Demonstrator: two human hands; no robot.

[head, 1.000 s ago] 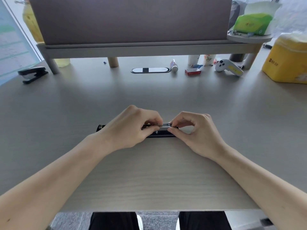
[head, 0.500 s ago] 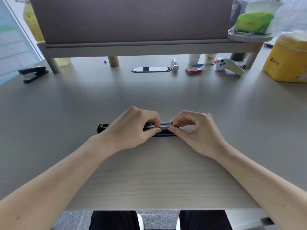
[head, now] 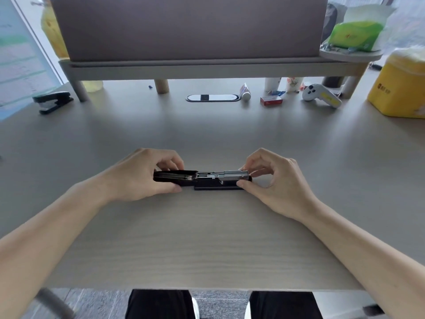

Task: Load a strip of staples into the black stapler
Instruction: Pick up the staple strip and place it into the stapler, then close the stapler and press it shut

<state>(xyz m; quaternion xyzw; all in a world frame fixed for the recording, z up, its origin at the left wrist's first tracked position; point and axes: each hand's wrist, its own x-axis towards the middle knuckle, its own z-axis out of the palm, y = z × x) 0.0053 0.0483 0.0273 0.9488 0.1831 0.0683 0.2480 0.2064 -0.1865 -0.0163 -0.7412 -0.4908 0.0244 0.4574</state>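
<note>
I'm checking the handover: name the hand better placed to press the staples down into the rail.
Right. The right hand already pinches the staple strip at the open rail, while the left hand steadies the black stapler.

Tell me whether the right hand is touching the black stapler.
Touching. The head view shows the right hand pinching the metal end of the black stapler between thumb and fingertips.

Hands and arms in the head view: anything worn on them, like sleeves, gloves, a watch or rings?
Nothing worn shows. The left hand and right hand are bare, without gloves, rings or watch. Both forearms are uncovered as far as the frame edge; no sleeve is in view.
</note>
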